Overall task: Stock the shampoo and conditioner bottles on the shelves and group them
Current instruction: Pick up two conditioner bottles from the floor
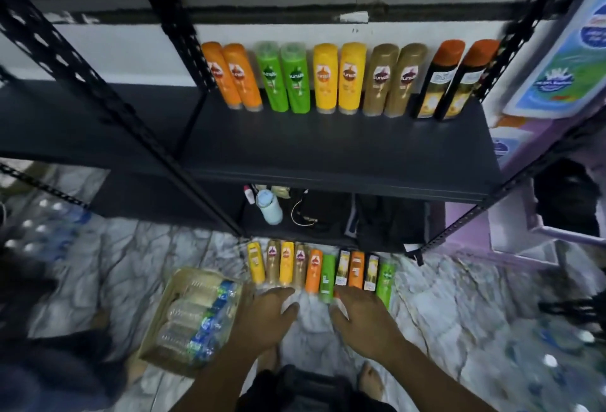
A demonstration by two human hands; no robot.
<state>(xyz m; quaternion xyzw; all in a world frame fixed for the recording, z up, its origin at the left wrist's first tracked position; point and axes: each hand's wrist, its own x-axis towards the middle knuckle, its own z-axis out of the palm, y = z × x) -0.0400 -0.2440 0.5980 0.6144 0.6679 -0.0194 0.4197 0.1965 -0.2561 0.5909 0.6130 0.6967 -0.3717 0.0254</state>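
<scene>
The head view looks down a black metal rack onto its dark shelf (328, 149). Ten shampoo and conditioner bottles stand upright in a row along the shelf's back edge, grouped in pairs by colour: from the left end an orange pair (232, 77), a green pair (285, 78), a yellow pair (339, 78), a gold pair (393, 80), and at the right end a black pair with orange caps (449, 80). The front half of the shelf is bare. On the lower shelf lie a pale bottle (269, 206), a thin cable and dark bags. Below, on the marbled floor (442, 296), a second row of bottles (313, 270) lies side by side just in front of the rack's foot, colours mixed: yellow, gold, orange, green and black. Both hands reach down to the near ends of this row, palms down, fingers loosely extended and holding nothing. The left hand (269, 316) is at the yellow and gold bottles, and the right hand (360, 316) is at the black and orange ones. Motion blur hides whether the fingertips touch. A cardboard box (162, 313) of water bottles sits on the floor just left of the left hand.
</scene>
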